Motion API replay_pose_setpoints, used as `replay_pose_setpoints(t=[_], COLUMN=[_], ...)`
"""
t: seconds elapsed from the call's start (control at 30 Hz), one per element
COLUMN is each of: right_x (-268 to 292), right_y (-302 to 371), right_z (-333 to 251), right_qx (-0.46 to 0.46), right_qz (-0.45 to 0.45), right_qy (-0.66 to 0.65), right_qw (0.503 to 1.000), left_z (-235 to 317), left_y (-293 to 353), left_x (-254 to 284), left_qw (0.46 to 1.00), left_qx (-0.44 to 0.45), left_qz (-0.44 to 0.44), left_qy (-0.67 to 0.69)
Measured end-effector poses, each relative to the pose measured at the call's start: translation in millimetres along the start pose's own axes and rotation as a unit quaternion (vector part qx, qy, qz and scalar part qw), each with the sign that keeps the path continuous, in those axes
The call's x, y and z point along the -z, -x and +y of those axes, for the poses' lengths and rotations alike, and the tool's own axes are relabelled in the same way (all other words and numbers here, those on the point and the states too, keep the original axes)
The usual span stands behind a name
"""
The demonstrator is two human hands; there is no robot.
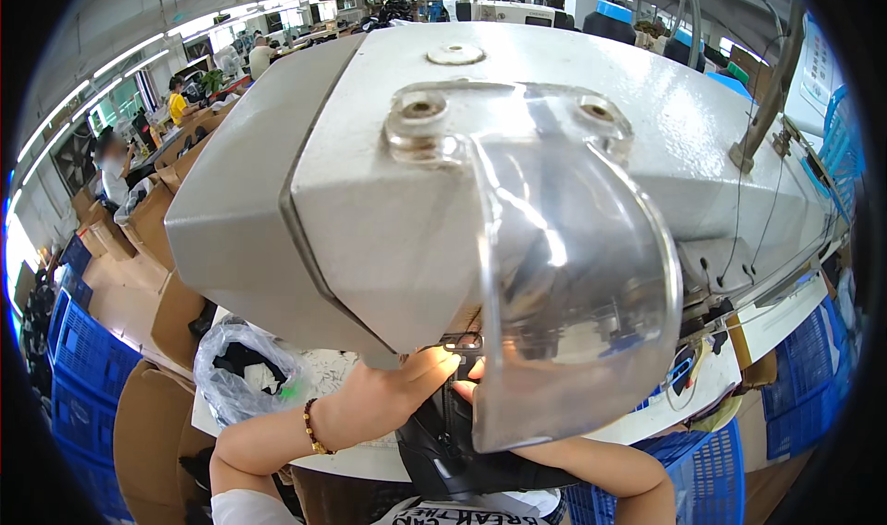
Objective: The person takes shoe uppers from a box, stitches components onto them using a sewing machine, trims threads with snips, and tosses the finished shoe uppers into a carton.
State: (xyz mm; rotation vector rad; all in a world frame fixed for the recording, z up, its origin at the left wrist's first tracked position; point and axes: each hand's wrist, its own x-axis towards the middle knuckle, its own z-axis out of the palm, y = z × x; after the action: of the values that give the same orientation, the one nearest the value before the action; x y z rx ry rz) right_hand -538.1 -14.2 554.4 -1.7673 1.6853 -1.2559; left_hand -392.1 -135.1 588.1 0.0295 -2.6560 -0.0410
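Note:
A large white sewing machine head [388, 183] fills the middle of the view, with a clear plastic guard [582, 285] hanging from its front. Below it lies a black, leather-like zippered piece [443, 442], its zipper running up toward the needle area. My left hand [397, 391], a beaded bracelet on its wrist, has its fingers pressed together on the piece's upper edge, close under the machine head. Of my right hand [467, 386] only fingertips show beside the guard, closed on the same piece. The guard and machine hide the rest of that hand and the needle.
A clear plastic bag [245, 368] with black pieces sits left on the white table [370, 460]. Cardboard boxes [148, 433] and blue crates [88, 368] stand at the left. Another blue crate [698, 470] is at the lower right. People work far left.

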Motion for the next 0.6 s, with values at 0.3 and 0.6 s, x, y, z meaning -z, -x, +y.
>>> replay_pose_setpoints(t=[0.3, 0.6], right_x=[-7, -5], right_y=[5, 8], right_z=[26, 25], right_qx=[0.144, 0.011], right_qz=[0.037, -0.006], right_qy=[0.145, 0.235], right_qw=[0.978, 0.972], left_z=[-1, -7], left_y=[-4, -4], left_x=[2, -8], left_qw=[0.997, 0.994], left_qx=[0.008, 0.055], left_qz=[-0.009, -0.063], left_qy=[0.070, 0.072])
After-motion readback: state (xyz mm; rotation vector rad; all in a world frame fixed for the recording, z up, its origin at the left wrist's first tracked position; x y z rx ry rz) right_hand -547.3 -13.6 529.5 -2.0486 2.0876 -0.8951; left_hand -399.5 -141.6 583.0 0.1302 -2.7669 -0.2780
